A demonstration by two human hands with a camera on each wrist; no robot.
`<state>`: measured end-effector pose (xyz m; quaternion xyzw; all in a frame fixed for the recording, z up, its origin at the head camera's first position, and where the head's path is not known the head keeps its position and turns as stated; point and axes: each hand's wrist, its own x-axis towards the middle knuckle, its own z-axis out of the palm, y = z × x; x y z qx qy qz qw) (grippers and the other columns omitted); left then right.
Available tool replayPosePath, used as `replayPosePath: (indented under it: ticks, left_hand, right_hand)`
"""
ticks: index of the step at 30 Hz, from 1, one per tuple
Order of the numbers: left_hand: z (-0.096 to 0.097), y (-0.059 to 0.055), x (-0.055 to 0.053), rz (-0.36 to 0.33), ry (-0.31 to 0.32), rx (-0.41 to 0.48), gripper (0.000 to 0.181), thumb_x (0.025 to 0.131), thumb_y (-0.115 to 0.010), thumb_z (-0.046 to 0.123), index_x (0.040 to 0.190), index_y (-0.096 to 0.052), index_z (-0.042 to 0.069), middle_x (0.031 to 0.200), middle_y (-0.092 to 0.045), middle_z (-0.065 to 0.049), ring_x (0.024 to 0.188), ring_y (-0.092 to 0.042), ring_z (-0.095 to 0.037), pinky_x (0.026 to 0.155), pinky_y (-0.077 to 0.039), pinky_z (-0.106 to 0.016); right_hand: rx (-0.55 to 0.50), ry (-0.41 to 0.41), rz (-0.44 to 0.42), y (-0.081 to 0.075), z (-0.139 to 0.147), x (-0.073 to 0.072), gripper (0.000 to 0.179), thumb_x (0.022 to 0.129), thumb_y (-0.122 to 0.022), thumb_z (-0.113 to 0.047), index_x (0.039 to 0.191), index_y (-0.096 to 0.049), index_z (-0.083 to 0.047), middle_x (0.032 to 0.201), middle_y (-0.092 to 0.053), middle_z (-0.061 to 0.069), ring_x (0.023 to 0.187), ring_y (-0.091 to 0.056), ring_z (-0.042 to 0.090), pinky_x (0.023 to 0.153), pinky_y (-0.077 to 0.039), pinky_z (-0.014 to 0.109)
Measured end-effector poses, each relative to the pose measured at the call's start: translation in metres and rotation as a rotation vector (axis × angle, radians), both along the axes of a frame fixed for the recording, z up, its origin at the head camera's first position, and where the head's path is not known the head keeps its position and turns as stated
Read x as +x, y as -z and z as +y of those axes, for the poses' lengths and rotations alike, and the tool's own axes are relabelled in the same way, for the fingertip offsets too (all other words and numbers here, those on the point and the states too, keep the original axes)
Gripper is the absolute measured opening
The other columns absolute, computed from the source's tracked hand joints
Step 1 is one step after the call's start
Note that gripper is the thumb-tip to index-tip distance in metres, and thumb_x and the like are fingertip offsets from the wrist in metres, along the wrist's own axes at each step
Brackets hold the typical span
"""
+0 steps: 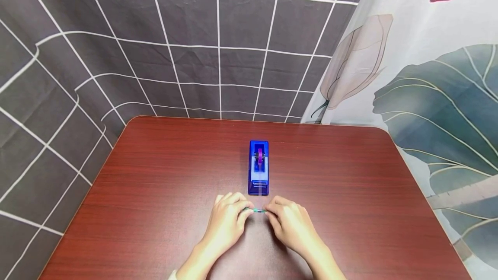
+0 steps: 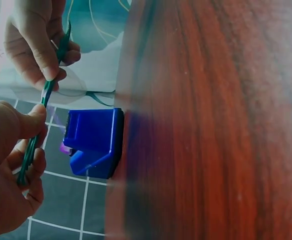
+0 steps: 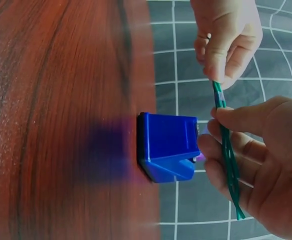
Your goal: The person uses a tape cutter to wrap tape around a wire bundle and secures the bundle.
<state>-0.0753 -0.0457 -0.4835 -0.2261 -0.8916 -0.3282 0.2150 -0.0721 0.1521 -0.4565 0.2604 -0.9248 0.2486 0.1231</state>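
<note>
A bundle of thin green strands (image 3: 231, 165) stretches between both hands, just in front of a blue tape dispenser (image 1: 252, 180). My left hand (image 1: 228, 219) pinches one end of it, and my right hand (image 1: 293, 224) pinches the other, thumbs on the near side. Only a short middle part shows between the fingertips in the head view. A pale band of tape (image 3: 219, 95) appears on the bundle there. From the dispenser's front a clear strip seems to run toward the bundle; its end is hard to make out. A purple tape roll (image 1: 260, 156) sits in the dispenser.
A reddish-brown wooden table (image 1: 175, 163) lies beneath the hands. Behind it and at the left hangs a grey curtain (image 1: 194, 16) with white grid lines. At the right is a white curtain (image 1: 393, 68) with large leaf prints.
</note>
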Motion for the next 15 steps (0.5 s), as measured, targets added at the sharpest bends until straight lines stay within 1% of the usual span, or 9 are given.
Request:
replayPosePath:
  ticks: [3,6,9,11,12,13,15]
  left_hand:
    - [-0.0007,0.0017,0.0006,0.003,0.006,0.003,0.014,0.075,-0.086,0.014,0.081,-0.075,0.019,0.08,-0.062,0.012,0.076,-0.059,-0.008,0.071,-0.038,-0.029]
    - [-0.0015,0.0029,0.0005,0.019,0.011,0.008,0.013,0.075,-0.085,0.014,0.081,-0.075,0.019,0.08,-0.061,0.012,0.075,-0.058,-0.008,0.072,-0.038,-0.029]
    - [-0.0023,0.0033,-0.0003,0.041,0.018,0.013,0.009,0.078,-0.082,0.016,0.081,-0.075,0.018,0.081,-0.061,0.012,0.075,-0.058,-0.007,0.072,-0.038,-0.029]
    - [-0.0028,0.0031,-0.0011,0.052,0.026,0.014,0.004,0.082,-0.079,0.019,0.082,-0.075,0.017,0.081,-0.061,0.012,0.076,-0.058,-0.008,0.073,-0.038,-0.029]
    - [-0.003,0.0031,-0.0014,0.057,0.029,0.016,0.005,0.083,-0.077,0.02,0.082,-0.075,0.016,0.082,-0.062,0.011,0.077,-0.058,-0.008,0.073,-0.038,-0.029]
    - [-0.0032,0.0029,-0.0017,0.061,0.033,0.017,0.007,0.085,-0.076,0.022,0.082,-0.075,0.016,0.082,-0.062,0.011,0.077,-0.058,-0.008,0.073,-0.038,-0.029]
    - [-0.0034,0.0027,-0.0022,0.068,0.04,0.017,0.007,0.085,-0.075,0.022,0.082,-0.075,0.016,0.083,-0.062,0.011,0.078,-0.058,-0.009,0.073,-0.038,-0.029]
  right_hand:
    - [0.0,-0.017,-0.031,-0.0001,0.001,0.0006,0.012,0.082,-0.077,-0.003,0.087,-0.075,-0.014,0.084,-0.064,-0.012,0.07,-0.059,0.001,0.06,-0.052,0.029]
    - [-0.026,-0.029,-0.072,0.0002,0.0018,-0.0004,0.01,0.084,-0.076,-0.005,0.089,-0.075,-0.013,0.086,-0.067,-0.012,0.072,-0.059,0.001,0.061,-0.052,0.028]
    - [-0.057,-0.021,-0.121,-0.0001,0.002,-0.0027,0.009,0.087,-0.075,-0.006,0.087,-0.074,-0.015,0.086,-0.068,-0.013,0.073,-0.058,0.0,0.062,-0.051,0.027]
    - [-0.071,-0.004,-0.162,-0.001,0.0015,-0.0048,0.01,0.088,-0.074,-0.007,0.086,-0.074,-0.016,0.086,-0.068,-0.013,0.074,-0.058,-0.001,0.063,-0.051,0.027]
    - [-0.071,0.007,-0.185,-0.0016,0.0013,-0.0058,0.01,0.089,-0.073,-0.007,0.086,-0.073,-0.017,0.086,-0.068,-0.013,0.073,-0.058,-0.001,0.064,-0.051,0.027]
    - [-0.066,0.018,-0.213,-0.0024,0.0011,-0.0067,0.011,0.091,-0.072,-0.008,0.084,-0.073,-0.017,0.082,-0.066,-0.014,0.071,-0.056,-0.001,0.062,-0.05,0.027]
    - [-0.053,0.029,-0.279,-0.004,0.0009,-0.0083,0.015,0.094,-0.069,-0.01,0.081,-0.07,-0.017,0.075,-0.064,-0.013,0.065,-0.053,-0.002,0.058,-0.046,0.027]
